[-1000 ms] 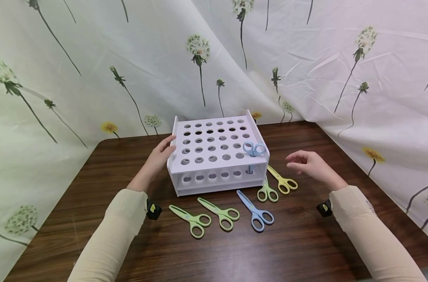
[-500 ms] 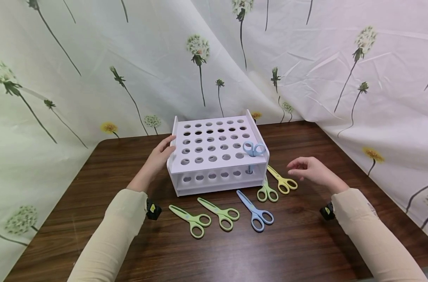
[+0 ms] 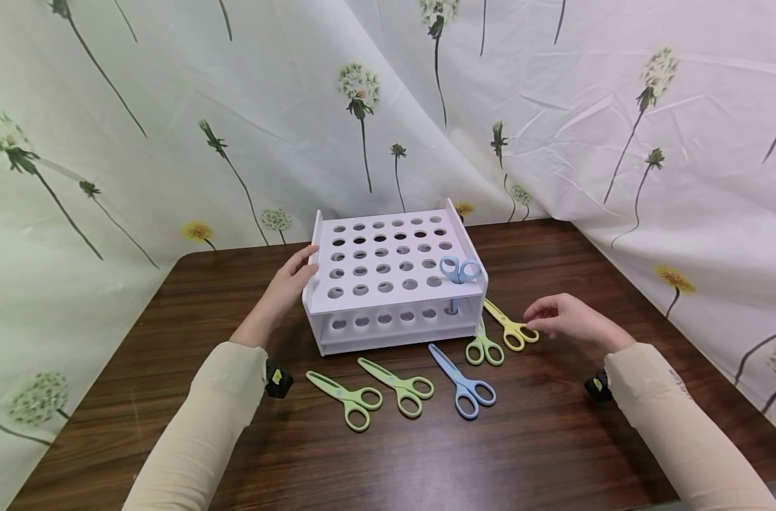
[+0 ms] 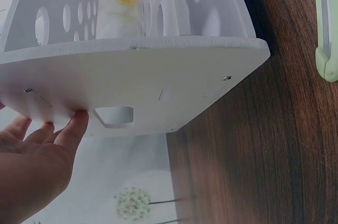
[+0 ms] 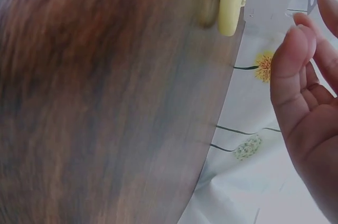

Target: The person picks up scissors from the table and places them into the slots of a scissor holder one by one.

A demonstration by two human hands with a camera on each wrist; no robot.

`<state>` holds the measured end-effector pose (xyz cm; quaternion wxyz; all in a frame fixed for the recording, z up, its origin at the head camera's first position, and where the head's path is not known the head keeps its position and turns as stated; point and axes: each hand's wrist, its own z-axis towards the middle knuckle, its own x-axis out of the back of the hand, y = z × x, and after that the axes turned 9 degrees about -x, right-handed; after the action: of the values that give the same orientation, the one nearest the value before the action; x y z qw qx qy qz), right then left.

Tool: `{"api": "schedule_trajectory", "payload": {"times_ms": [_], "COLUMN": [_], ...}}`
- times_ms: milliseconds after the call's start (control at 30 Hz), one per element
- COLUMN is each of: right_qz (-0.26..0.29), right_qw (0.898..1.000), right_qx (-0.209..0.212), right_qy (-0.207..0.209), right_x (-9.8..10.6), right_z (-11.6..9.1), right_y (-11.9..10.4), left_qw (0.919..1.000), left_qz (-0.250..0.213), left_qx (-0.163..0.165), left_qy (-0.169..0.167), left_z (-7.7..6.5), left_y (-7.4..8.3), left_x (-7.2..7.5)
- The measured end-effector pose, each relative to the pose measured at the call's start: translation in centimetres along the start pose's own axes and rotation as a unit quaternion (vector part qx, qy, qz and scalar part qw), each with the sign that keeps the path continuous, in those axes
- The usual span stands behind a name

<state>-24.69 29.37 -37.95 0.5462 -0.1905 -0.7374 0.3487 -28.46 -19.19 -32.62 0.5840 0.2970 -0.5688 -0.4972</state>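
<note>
A white rack (image 3: 397, 312) with rows of round holes stands on the table, a pair of light blue scissors (image 3: 459, 270) upright in its front right hole. My left hand (image 3: 289, 284) rests its fingertips against the rack's left side panel (image 4: 158, 86). Beside the rack on the right, yellow scissors (image 3: 512, 328) lie on the table. My right hand (image 3: 569, 318) hovers at their handles, fingers bent loosely with nothing between them. In the right wrist view, the yellow handle (image 5: 228, 10) is beyond the fingertips.
Green scissors (image 3: 485, 349) lie by the rack's front right corner, their tips hidden behind it. In front lie blue scissors (image 3: 464, 387), green scissors (image 3: 401, 387) and another green pair (image 3: 348, 396) on the dark wooden table (image 3: 235, 440). Behind hangs a flowered cloth (image 3: 267, 106).
My right hand has moved down and slightly right, close to the yellow scissors' handles. The left hand and the rack have stayed in place.
</note>
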Motion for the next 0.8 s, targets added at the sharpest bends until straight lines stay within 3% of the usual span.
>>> {"api": "schedule_trajectory", "payload": {"times_ms": [800], "right_qz": [0.0], "right_qw": [0.998], "right_qx": [-0.029], "right_qy": [-0.063], "right_x": [-0.3], "right_z": [0.27], "right_y": [0.95], "left_qw": [1.0], "left_qz": [-0.006], "left_qx": [-0.005], "left_qy": [0.0], "left_z": [0.11], "left_y": [-0.18], "left_x": [0.01]}}
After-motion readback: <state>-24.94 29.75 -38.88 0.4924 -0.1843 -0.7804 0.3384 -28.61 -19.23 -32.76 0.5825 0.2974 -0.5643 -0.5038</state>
